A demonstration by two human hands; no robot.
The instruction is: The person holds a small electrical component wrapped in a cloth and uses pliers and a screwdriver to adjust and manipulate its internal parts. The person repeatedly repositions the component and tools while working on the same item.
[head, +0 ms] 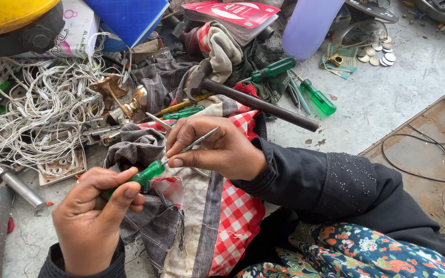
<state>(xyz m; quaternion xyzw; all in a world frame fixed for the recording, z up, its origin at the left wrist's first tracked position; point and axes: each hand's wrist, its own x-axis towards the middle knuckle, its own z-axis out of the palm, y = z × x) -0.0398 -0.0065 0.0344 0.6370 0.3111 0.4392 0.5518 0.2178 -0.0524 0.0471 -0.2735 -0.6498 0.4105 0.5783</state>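
Head view: left hand (91,216) closed around the green handle of a small screwdriver (153,170), held over the red-checked cloth (238,216) in front of the person. Right hand (217,149) pinches the screwdriver's metal shaft between thumb and fingers, the tip poking out past the fingers. Just beyond the hands lies a hammer (256,103). More green screwdrivers (318,98) sit near it. Tangle of white wire (37,103) to the left, coins (379,54) top right, yellow helmet (11,15) top left.
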